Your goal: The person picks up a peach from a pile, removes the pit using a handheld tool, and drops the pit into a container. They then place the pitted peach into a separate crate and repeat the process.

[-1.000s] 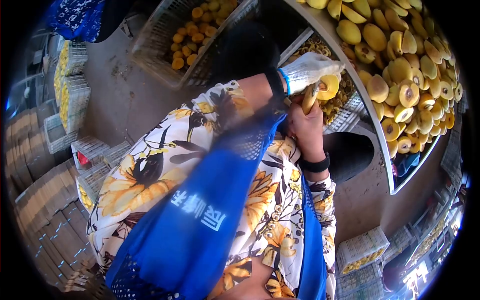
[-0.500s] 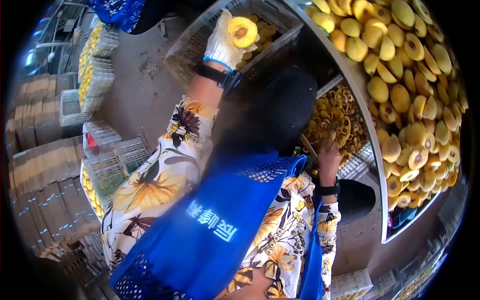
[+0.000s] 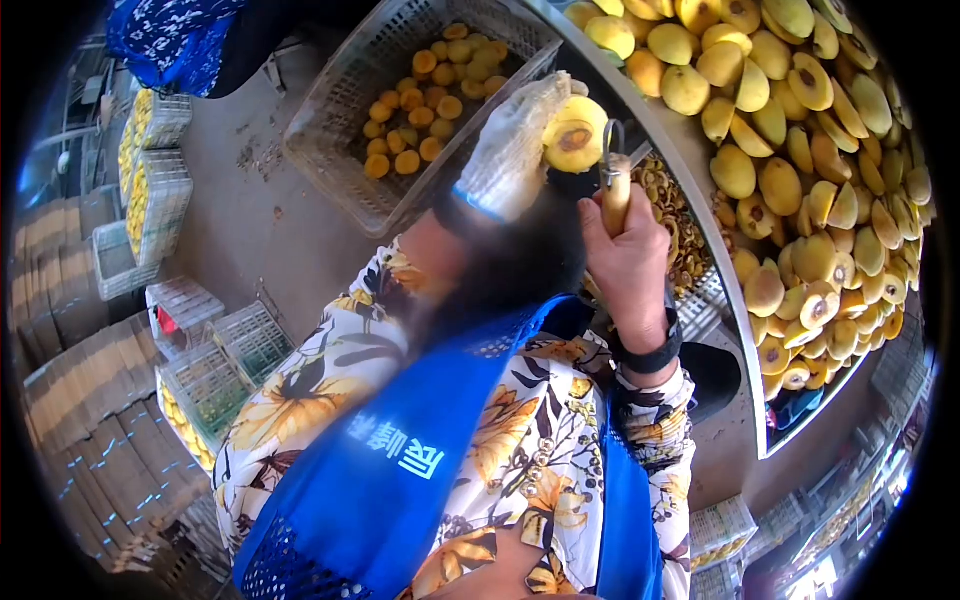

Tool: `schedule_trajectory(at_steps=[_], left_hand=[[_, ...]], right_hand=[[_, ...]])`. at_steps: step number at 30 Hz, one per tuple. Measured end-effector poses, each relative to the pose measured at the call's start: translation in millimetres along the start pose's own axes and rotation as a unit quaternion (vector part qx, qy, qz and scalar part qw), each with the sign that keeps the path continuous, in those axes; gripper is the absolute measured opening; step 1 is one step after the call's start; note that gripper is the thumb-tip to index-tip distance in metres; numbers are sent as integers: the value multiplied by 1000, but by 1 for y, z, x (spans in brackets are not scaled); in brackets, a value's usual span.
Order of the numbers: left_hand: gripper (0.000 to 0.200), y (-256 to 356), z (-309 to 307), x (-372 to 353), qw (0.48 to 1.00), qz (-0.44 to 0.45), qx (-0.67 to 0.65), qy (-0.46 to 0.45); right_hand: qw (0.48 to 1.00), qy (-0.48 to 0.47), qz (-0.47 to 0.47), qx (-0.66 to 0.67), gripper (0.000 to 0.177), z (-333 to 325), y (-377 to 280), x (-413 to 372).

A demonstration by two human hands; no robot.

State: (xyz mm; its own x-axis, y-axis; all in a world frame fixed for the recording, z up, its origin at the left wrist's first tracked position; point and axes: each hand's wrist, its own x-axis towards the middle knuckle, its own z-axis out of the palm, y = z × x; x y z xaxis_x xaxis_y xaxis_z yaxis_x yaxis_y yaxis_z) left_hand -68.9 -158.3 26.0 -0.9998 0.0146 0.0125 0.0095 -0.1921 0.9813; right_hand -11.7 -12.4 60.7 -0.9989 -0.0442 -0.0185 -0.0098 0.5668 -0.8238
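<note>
My left hand point(image 3: 513, 148), in a white knit glove, grips a yellow peach half point(image 3: 575, 135) with its cut face and brown centre turned up. Bare, my right hand point(image 3: 632, 245) is closed around the wooden handle of a pitting tool point(image 3: 616, 190). The tool's thin metal loop stands upright, right at the peach half's right edge. Below the two hands, a crate holds brown and yellow fruit scraps point(image 3: 668, 205), partly covered by my right hand.
A grey plastic crate point(image 3: 335, 115) with many small yellow fruit halves stands left of my gloved hand. To the right, a metal-edged table point(image 3: 722, 255) bears a heap of peach halves point(image 3: 780, 185). Cardboard stacks point(image 3: 100, 370) and filled crates point(image 3: 160, 205) line the far left. Another person's blue clothing point(image 3: 175, 45) shows at top left.
My left hand has moved right and down from over the crate, carrying the peach half. My right hand has risen from the scraps with the pitting tool, bringing its loop beside the fruit.
</note>
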Motion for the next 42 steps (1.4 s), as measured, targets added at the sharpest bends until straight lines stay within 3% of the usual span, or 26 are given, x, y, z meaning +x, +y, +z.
schedule_trajectory(at_steps=[1, 2, 4, 7, 10, 12, 14, 18, 21, 23, 25, 26, 27, 30, 32, 34, 36, 38, 39, 42], left_hand=[[30, 7, 10, -2, 985, -78, -148, 41], [28, 18, 16, -2, 980, -85, -174, 37], [27, 13, 23, -5, 999, 34, -26, 30], [27, 7, 33, -11, 991, 128, 29, 35], [24, 15, 44, -16, 993, 80, -44, 68], [24, 26, 50, -19, 984, -42, -153, 79], [20, 27, 57, -22, 975, -23, -197, 101], [18, 18, 67, -25, 966, -4, -235, 110], [19, 22, 74, -33, 973, 7, -200, 113], [18, 9, 74, -34, 986, 112, -58, 113], [18, 9, 72, -34, 989, 104, -38, 98], [20, 13, 68, -35, 992, 42, -88, 81], [21, 17, 65, -36, 988, -23, -136, 64], [19, 5, 69, -36, 978, -17, -201, 56], [21, 9, 74, -36, 983, -29, -161, 79], [29, 2, 70, -38, 993, -18, -97, 67], [39, -7, 68, -34, 993, 101, 18, 49], [46, -12, 66, -34, 997, 68, 34, 15], [49, 0, 66, -35, 1000, -24, -9, -8], [52, 6, 68, -32, 994, -105, -36, -14]], right_hand=[[1000, 5, 8, 8, 20, 2, 2, -1], [1000, 11, 15, 17, 20, 5, 3, -3], [999, 20, 27, 23, 21, 8, 3, -9], [999, 32, 31, 18, 21, 9, 0, -16], [998, 54, 45, -2, 21, 12, -3, -21], [998, 50, 50, 0, 22, 10, -4, -26], [997, 49, 60, -30, 23, 7, -5, -30], [990, 77, -9, -121, 25, 10, 12, -38], [990, 83, -15, -114, 23, 7, 14, -44], [994, 71, -10, -88, 21, 6, 15, -48], [999, 52, 1, -11, 20, 0, 6, -51], [998, 41, 7, 40, 19, -3, 2, -52], [999, 23, 27, 10, 19, -4, 2, -52], [995, -5, 73, -67, 20, -3, 10, -46], [991, 5, 90, -104, 19, -1, 17, -43], [996, -16, 43, -80, 21, -4, 20, -45], [999, -25, 26, -39, 22, -8, 18, -47], [999, -23, 41, 22, 25, -13, 12, -49], [998, -13, 46, 40, 25, -12, 14, -52], [998, 12, 42, 44, 26, -10, 21, -54]])
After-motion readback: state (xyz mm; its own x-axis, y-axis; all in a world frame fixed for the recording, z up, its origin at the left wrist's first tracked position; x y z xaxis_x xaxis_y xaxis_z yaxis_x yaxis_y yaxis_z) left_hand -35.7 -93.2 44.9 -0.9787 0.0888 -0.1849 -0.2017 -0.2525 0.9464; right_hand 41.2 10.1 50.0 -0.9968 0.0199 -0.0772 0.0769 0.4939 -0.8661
